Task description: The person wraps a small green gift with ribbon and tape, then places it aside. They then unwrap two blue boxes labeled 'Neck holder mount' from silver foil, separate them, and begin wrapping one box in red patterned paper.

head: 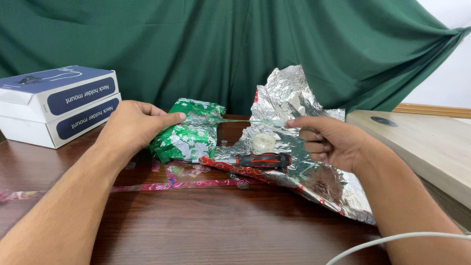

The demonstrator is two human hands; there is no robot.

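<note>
Clear tape strip [235, 120] stretches taut between my left hand [133, 126] and right hand [329, 141], each pinching one end, above the green foil-wrapped parcel [189, 133] on the wooden table [206, 225].

Two flat boxes [59, 105] stacked at far left of table, white w/ dark blue tops and dark blue rounded labels [82, 95] on the front sides; upper box shows a small picture on its lid. Mid-table, just left of centre: a lumpy parcel [189, 131] wrapped in shiny green paper w/ silver pattern, approx. rectangular, lying against the green cloth backdrop. No signs or screens.
</note>
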